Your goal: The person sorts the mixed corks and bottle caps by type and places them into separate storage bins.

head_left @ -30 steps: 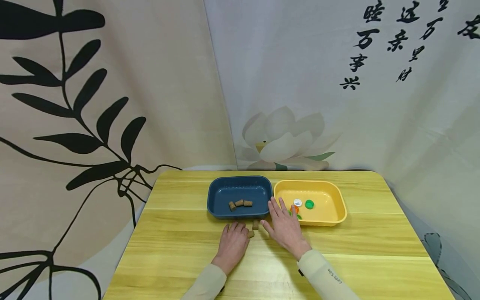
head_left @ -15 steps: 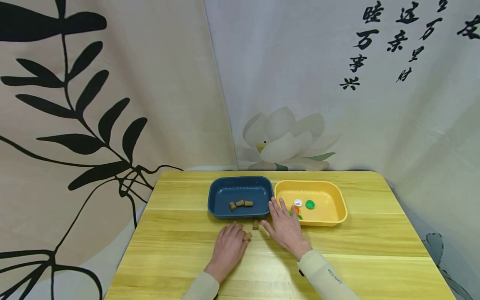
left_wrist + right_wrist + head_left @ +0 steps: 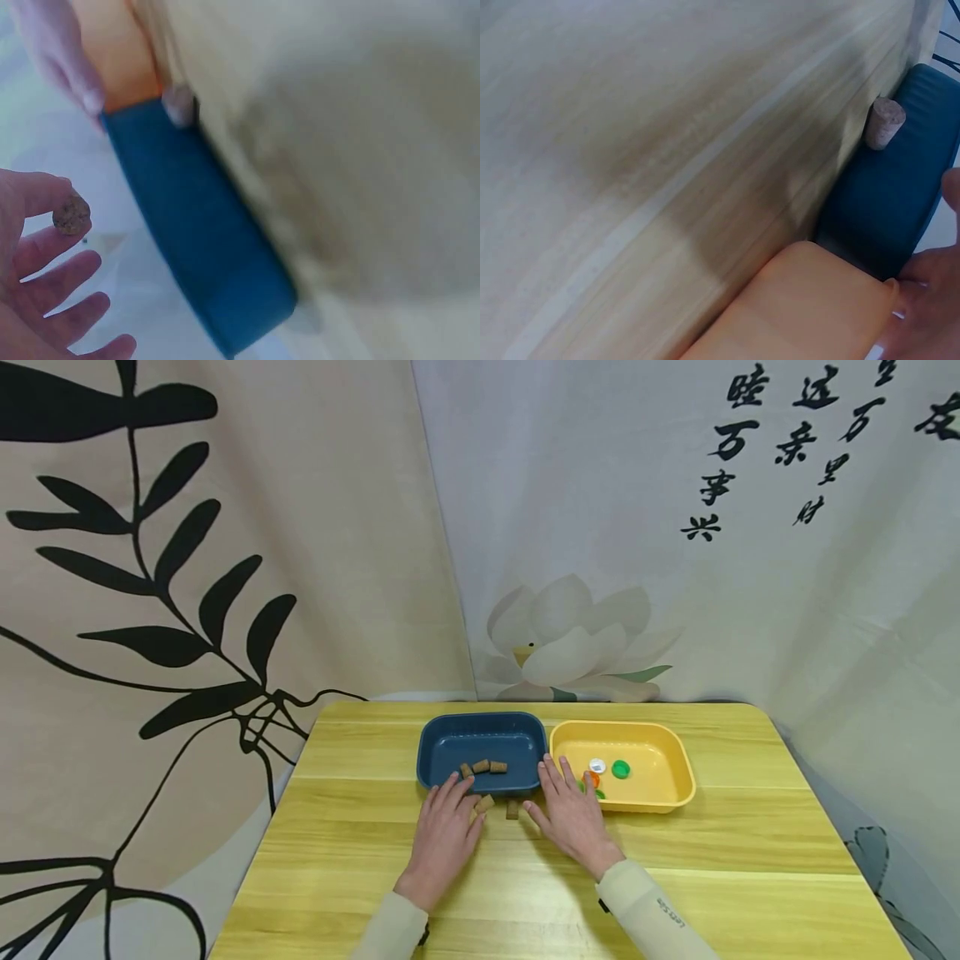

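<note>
My left hand (image 3: 441, 843) pinches a cork (image 3: 484, 803) between thumb and fingertip, close to the front wall of the blue tray (image 3: 442, 781). In the left wrist view the round end of that held cork (image 3: 71, 214) shows, the other fingers spread apart. My right hand (image 3: 573, 822) rests where the blue and yellow trays meet, its fingers straight over their rims; the yellow tray's (image 3: 652, 802) left front corner is partly hidden by it. A second cork (image 3: 512, 810) stands on the table in front of the blue tray, between the two hands.
Several corks (image 3: 482, 767) lie inside the blue tray. The yellow tray holds a white cap (image 3: 597, 765), a green cap (image 3: 620, 769) and an orange cap (image 3: 596, 779), with more green partly covered by the right hand. A printed curtain (image 3: 360, 568) hangs behind the wooden table (image 3: 675, 893).
My left hand has picked up the cork from the table and moved it forward and left to the blue tray's front edge. The right hand stays in place.
</note>
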A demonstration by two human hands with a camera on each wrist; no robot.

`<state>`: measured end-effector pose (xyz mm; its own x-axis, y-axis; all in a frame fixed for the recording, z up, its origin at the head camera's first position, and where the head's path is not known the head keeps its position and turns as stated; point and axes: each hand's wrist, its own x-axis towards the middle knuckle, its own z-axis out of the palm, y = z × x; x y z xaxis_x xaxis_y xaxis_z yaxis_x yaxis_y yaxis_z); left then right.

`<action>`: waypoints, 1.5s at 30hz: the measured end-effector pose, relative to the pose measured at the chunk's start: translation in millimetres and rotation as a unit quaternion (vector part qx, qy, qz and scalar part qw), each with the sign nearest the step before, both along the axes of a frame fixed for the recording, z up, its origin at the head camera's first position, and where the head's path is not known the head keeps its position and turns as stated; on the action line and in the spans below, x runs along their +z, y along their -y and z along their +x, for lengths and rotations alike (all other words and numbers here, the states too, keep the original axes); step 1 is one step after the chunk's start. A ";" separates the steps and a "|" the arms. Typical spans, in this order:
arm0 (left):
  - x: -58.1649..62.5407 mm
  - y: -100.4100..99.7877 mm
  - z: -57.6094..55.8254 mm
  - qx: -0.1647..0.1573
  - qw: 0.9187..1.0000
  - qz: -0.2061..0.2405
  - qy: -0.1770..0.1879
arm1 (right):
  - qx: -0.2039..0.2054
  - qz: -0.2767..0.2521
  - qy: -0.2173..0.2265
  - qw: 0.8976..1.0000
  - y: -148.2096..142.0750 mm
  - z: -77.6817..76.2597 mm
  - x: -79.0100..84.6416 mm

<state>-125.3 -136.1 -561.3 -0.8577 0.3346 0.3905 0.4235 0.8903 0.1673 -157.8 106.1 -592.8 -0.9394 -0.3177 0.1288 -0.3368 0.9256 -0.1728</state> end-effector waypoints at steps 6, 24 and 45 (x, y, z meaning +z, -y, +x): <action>12.7 7.9 -31.8 0.020 0.999 -0.014 -0.022 | -0.001 0.001 0.014 1.000 -0.7 -0.8 0.1; 11.1 4.7 -101.0 0.020 0.997 -0.061 0.039 | -0.005 -0.009 0.015 1.000 -0.1 0.9 0.8; -4.2 -12.0 -117.0 0.066 0.982 -0.072 0.163 | -0.002 -0.008 0.012 1.000 -1.3 0.6 -1.6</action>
